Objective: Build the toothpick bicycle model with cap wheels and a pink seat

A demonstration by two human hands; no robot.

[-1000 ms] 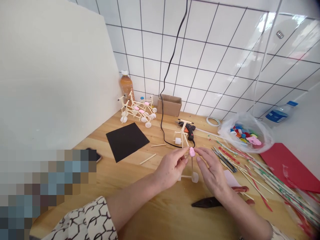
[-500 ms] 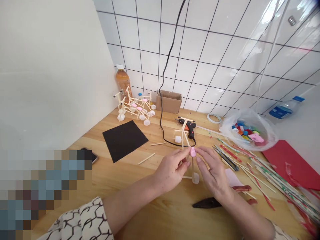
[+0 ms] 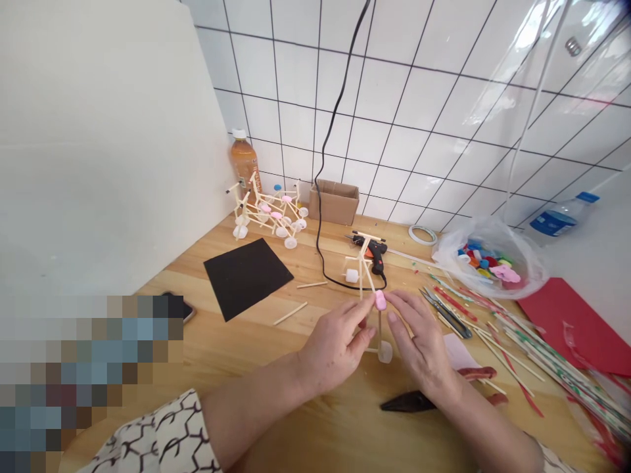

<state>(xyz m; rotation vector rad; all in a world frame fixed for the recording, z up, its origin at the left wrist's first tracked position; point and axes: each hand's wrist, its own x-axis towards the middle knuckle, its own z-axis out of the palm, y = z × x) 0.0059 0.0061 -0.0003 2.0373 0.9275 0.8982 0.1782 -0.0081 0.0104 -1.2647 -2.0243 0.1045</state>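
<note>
Black square sheet [image 3: 248, 279], cardboard box [image 3: 335, 202] and plastic bag of bottle caps [image 3: 488, 253] on a wooden worktop [image 3: 236, 348]

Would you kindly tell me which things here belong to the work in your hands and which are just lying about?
Part of the work: left hand, right hand, pink piece, stick frame, white cap, glue gun.
Lying about: phone, cardboard box, orange bottle, water bottle, tape roll.

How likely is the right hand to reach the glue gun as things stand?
Likely yes: the right hand is close to the glue gun, nothing blocking the way, though it would first release the pink piece.
</note>
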